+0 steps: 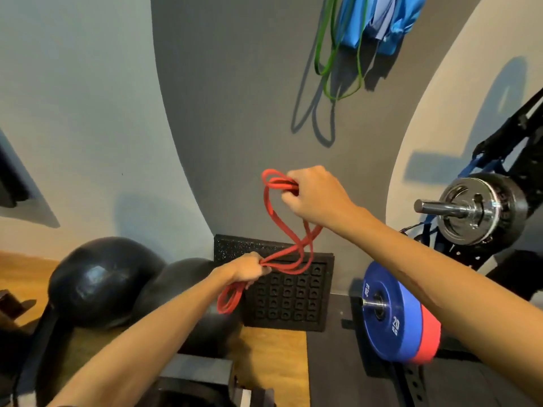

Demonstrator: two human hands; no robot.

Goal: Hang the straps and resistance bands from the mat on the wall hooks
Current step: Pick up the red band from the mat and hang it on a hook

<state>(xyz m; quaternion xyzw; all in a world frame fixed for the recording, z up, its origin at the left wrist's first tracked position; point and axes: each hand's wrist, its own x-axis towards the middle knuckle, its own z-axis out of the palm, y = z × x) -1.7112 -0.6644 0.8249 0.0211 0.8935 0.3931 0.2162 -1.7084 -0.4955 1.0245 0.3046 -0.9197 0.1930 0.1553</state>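
A red resistance band (289, 239) is folded into several loops and stretched between both hands in front of the grey wall. My right hand (316, 196) grips its upper end at chest height. My left hand (249, 268) grips the lower part, with a short loop hanging below the fist. High on the wall hang green resistance bands (326, 60) and blue bands (382, 22); the hooks that carry them are out of view above the frame.
A black rubber tile (289, 301) leans against the wall base. Two black balls (100, 283) sit at the left. A barbell with a blue 20 kg plate (388, 312) and a rack with a black plate (482, 210) stand at the right.
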